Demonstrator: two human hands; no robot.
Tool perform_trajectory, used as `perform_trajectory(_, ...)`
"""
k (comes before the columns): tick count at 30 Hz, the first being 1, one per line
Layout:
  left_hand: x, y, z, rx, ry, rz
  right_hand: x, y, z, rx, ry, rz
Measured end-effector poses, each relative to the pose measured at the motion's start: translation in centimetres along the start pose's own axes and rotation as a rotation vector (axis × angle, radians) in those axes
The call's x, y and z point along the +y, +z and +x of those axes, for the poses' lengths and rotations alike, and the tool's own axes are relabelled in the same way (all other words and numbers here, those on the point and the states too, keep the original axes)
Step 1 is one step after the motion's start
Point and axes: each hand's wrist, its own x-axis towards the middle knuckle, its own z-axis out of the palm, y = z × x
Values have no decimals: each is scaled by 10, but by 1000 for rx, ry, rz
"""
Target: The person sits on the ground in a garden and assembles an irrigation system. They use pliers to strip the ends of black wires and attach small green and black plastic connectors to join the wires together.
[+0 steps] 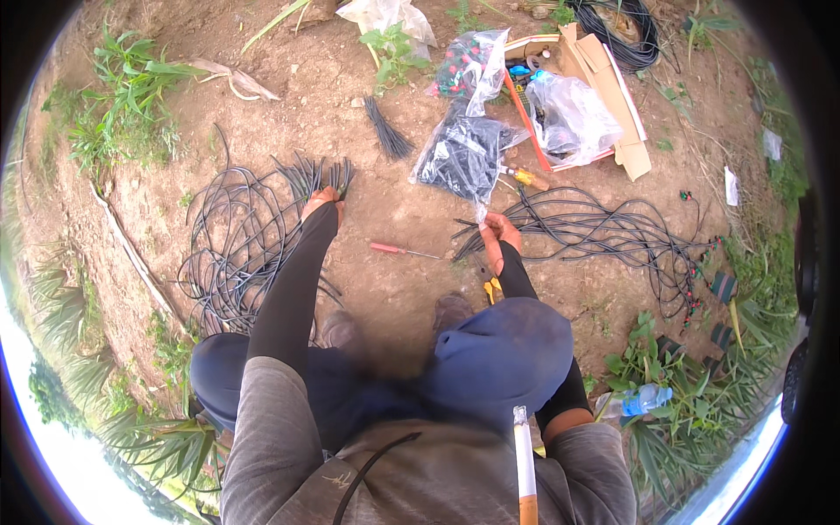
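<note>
Head view shows us crouching on bare dirt, knees close below. Our left hand (322, 202) reaches out, fingers closed around a bunch of thin black tubes (317, 173), so the cut ends stay together above the big loose tube coil (236, 254). Our right hand (499, 233) pinches the bottom corner of a clear bag of black parts (464, 153), fingers shut on the plastic, maybe to pull it closer. Yellow-handled pliers (490, 287) lie just under that hand, and a red screwdriver (395, 250) lies between both hands, easy to grab. A second tube pile (604, 232) spreads to the right. Farther off sits an open cardboard box (604, 74) with more bags.
</note>
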Motion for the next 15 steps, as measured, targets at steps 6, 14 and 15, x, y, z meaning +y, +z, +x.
perform_trajectory(6,-8,-2,-2,2,18,5,-9,-1,4,29,-32,-122)
perform_trajectory(14,16,-3,-12,51,126,89,-80,-50,70,386,-386,-285)
perform_trajectory(15,4,2,-11,103,166,115,-93,-56,87,342,-356,-353)
